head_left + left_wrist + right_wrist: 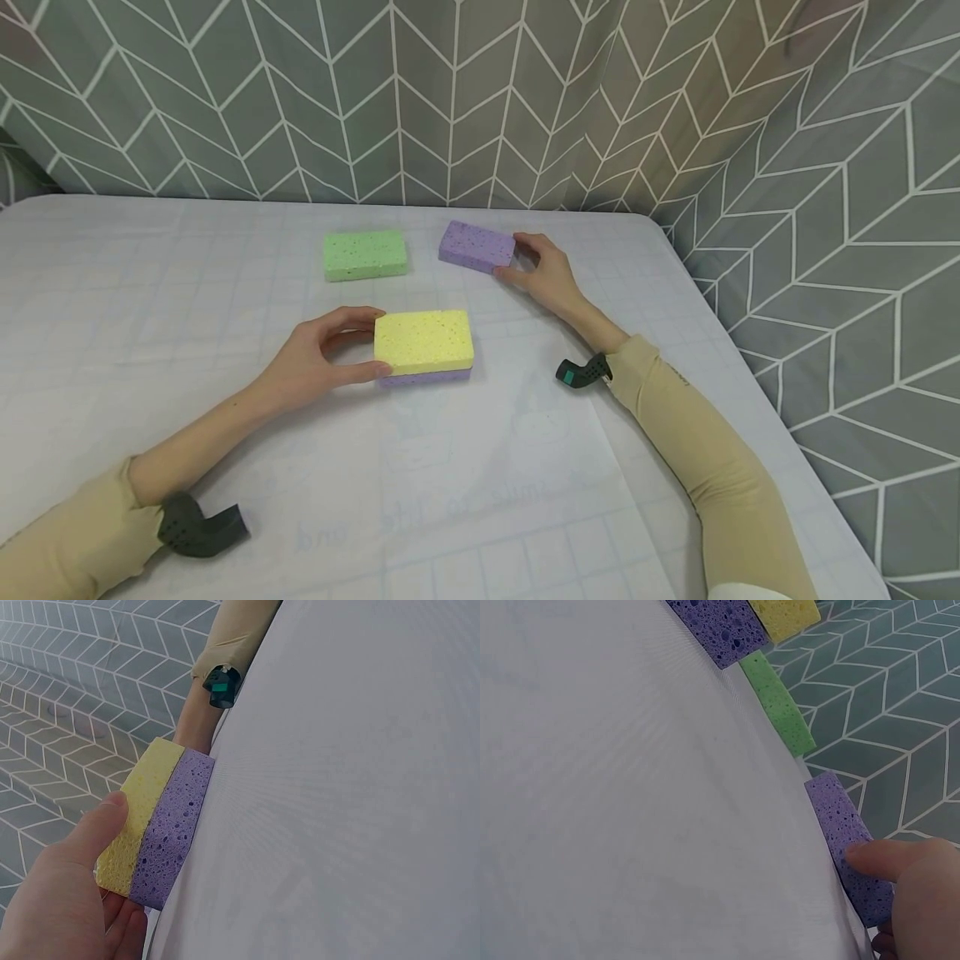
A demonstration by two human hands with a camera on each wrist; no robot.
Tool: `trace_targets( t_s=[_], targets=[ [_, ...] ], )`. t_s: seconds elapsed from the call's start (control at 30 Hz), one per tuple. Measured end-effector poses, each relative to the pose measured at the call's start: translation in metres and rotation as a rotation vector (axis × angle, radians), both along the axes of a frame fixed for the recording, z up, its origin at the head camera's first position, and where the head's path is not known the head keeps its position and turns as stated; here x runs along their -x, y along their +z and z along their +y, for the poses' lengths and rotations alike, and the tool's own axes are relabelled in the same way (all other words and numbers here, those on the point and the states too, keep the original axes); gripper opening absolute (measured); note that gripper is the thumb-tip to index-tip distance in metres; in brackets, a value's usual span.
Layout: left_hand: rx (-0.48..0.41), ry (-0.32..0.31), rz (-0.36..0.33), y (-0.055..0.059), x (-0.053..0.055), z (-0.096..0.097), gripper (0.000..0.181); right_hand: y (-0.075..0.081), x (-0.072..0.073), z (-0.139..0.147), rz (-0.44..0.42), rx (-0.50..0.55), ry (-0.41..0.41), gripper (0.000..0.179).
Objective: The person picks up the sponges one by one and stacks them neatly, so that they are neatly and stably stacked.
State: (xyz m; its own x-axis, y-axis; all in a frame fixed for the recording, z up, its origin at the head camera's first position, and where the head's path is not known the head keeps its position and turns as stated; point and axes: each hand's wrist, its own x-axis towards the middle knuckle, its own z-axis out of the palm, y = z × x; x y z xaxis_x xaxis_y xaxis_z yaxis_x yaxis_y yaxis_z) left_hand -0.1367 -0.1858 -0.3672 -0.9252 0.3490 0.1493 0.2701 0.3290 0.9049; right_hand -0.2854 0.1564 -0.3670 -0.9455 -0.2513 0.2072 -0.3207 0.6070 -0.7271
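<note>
My left hand (322, 354) grips the left end of a yellow sponge (423, 340), thumb on its near side and fingers on its far side. The yellow sponge lies flat on top of a purple sponge (172, 832), the two lined up in a stack on the table. Farther back and to the right, my right hand (547, 271) holds a second purple sponge (474, 246) by its right end. Its thumb presses the near side of that sponge, as the right wrist view shows. A green sponge (365, 255) lies by itself behind the stack, left of the second purple one.
A white cloth (187, 333) with faint grid lines covers the table. Grey curtains (420, 100) with white chevron lines hang along the back and right edges. Dark camera mounts (202, 525) sit on both wrists, at the ends of tan sleeves (697, 442).
</note>
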Motion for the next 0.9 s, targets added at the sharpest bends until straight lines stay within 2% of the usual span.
trace_targets(
  t_s=[0.9],
  targets=[
    [-0.01,0.01,-0.006,-0.0002,-0.001,0.0005,0.064,0.0001,-0.0045,-0.001,0.023,0.053,-0.009,0.07]
  ],
)
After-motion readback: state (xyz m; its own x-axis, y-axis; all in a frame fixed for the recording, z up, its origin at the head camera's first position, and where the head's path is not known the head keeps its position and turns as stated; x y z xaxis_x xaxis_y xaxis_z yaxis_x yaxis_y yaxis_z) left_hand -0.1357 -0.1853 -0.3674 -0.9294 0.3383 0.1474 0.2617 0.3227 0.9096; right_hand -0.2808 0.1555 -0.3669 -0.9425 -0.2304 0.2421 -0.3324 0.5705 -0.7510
